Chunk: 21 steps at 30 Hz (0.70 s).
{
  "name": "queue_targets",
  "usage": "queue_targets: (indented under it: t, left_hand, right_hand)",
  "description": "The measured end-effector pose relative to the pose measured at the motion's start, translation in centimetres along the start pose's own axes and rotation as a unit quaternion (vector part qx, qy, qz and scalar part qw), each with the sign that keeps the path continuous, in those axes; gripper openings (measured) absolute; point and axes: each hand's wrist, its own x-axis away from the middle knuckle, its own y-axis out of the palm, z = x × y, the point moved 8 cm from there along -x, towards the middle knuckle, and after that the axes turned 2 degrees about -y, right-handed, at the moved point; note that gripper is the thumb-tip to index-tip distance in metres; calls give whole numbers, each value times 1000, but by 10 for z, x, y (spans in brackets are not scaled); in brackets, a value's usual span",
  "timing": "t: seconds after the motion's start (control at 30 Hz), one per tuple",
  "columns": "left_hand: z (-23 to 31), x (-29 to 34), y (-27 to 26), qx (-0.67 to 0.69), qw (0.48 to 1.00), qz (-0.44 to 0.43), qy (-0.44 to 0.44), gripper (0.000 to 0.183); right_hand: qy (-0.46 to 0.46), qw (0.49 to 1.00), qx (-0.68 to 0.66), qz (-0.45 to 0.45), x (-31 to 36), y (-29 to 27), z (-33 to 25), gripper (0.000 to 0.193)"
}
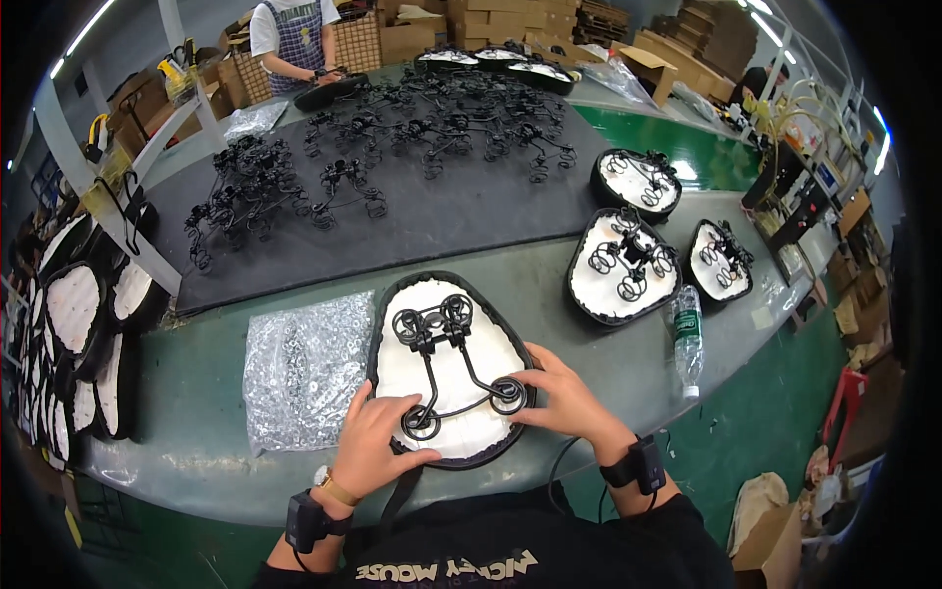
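Your left fingers [400,402] and right fingers [535,377], spread apart, flank the spring frame [430,378]; you're likely positioning it on the seat base [449,378]; next probably calls for centring.

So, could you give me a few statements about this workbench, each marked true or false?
1. The person's left hand and right hand are both at the rounded white pad with a black rim. True.
2. That pad is bare. False: a black metal frame with round coils lies on it.
3. The clear plastic bag of small silver metal parts is right of the pad. False: it is on the left.
4. The clear plastic bottle with a green label lies on its side. True.
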Motion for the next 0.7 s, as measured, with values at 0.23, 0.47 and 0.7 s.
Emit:
queue_targets:
  t: [0.23,0.47,0.7]
  left_hand:
    - [3,2,14,-53,995,71,-48,49]
    - [-7,3,13,6,994,87,-63,45]
    - [-11,2,17,13,998,5,-67,46]
  right_hand:
    - [77,996,38,22,-1,6,8,40]
    - [88,994,58,16,-9,0,12,37]
    - [205,978,26,27,-5,1,24,35]
